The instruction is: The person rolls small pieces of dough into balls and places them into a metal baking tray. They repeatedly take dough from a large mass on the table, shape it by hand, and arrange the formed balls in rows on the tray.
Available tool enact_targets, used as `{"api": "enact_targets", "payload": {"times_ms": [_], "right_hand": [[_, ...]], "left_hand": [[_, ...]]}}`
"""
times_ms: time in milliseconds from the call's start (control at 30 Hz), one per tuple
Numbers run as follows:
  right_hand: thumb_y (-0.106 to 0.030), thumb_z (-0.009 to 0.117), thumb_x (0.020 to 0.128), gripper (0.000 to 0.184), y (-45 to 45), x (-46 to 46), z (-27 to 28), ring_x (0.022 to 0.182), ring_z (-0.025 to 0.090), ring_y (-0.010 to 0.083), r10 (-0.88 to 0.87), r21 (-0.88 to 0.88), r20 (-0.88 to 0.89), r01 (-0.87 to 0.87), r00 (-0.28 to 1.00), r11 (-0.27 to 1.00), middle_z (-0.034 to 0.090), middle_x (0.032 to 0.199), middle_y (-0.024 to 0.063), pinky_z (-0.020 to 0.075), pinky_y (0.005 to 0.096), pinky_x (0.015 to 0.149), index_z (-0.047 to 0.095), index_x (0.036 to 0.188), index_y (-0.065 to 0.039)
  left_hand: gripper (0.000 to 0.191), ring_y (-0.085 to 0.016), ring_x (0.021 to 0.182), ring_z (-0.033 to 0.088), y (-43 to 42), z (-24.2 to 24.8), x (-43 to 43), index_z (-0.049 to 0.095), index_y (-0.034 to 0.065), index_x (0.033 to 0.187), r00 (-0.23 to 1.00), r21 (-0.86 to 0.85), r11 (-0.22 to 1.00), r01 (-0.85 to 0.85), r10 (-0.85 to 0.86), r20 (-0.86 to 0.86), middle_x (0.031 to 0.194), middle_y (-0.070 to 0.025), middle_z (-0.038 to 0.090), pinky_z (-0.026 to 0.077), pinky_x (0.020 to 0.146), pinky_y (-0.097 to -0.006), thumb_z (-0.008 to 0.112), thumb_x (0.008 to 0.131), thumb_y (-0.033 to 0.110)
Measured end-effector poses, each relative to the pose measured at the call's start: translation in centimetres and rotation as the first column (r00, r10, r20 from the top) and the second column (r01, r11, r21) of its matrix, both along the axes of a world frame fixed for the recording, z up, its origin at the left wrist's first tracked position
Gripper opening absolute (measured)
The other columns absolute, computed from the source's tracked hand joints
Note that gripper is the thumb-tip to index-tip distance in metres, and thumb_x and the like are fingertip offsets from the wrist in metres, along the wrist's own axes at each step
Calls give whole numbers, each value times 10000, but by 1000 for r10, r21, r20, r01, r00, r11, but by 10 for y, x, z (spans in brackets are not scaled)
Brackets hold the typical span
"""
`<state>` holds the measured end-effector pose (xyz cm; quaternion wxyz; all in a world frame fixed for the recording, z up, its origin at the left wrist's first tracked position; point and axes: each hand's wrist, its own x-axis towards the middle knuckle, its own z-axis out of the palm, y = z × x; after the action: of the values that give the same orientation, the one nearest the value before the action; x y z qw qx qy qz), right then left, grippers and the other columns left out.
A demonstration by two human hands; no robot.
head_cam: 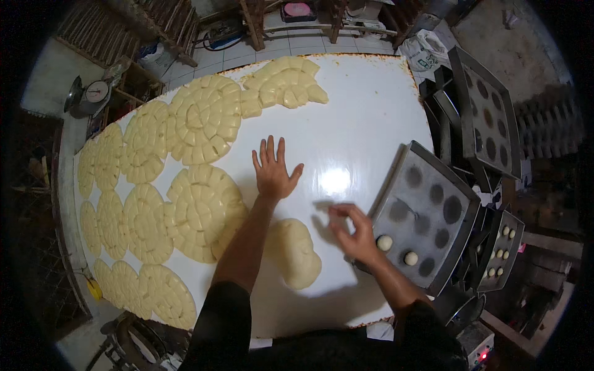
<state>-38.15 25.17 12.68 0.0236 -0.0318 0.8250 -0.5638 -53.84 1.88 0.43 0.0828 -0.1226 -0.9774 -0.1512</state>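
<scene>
My left hand [274, 178] is spread flat, palm down, over the white tabletop [357, 106], with nothing under it that I can see. My right hand [355, 232] is blurred, its fingers curved and apart from the thumb, and nothing shows between them. It hovers by the near-left edge of a dark metal baking tray [420, 185]. One dough ball [384, 242] and another dough ball [411, 258] sit in this tray among round dark marks. Between my forearms rests a smooth, lumpy piece of dough [299, 259].
Flat dough rounds cut into segments [204, 116] cover the table's left side, and a partial round [287, 83] lies at the far edge. More trays are stacked right, one tilted tray [487, 111] and one holding dough balls [499, 252]. A dial scale [96, 92] stands far left.
</scene>
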Motion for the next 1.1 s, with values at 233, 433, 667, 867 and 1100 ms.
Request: {"api": "enact_targets", "payload": {"times_ms": [233,433,667,867,1100], "right_hand": [[-354,767,992,509,67,-422,-135,1119,758,348,-382,491,-267,466,885,736,780,1210,268,579,413,1026,758,1294,57],[-360,874,850,654,-2,-491,-107,1061,719,347,-252,98,125,241,960,966,735,1207,214,596,502,929,693,1318,60],[-443,931,817,617,-32,-520,-94,1058,739,333,-32,452,90,-13,995,892,730,1158,188,590,462,941,740,1165,29],[-263,862,955,480,17,-498,-119,922,768,282,-82,-46,193,92,978,995,747,1138,174,644,409,803,662,1283,26],[-170,733,1062,282,241,-342,-146,880,803,388,-724,-585,229,686,651,432,760,1118,234,717,520,642,650,1230,41]], "left_hand": [[1003,-468,1676,146,10,10,-15,323,36,1727,973,122,990,68,-93,210,1795,-276,229,50,1335,-684,659,994,634],[965,-463,1669,180,-12,7,-22,386,29,1696,974,174,983,50,-87,210,1783,-278,243,104,1328,-697,690,982,603],[922,-431,1676,205,-14,14,-25,425,53,1697,966,185,982,27,-73,248,1789,-246,285,120,1345,-660,662,992,598],[955,-466,1677,150,-19,13,-21,380,27,1701,962,197,980,28,-79,260,1796,-277,218,76,1334,-693,692,985,577],[986,-450,1695,111,16,6,-21,350,38,1724,962,171,982,81,-122,242,1819,-259,197,44,1345,-676,634,999,644]]}}
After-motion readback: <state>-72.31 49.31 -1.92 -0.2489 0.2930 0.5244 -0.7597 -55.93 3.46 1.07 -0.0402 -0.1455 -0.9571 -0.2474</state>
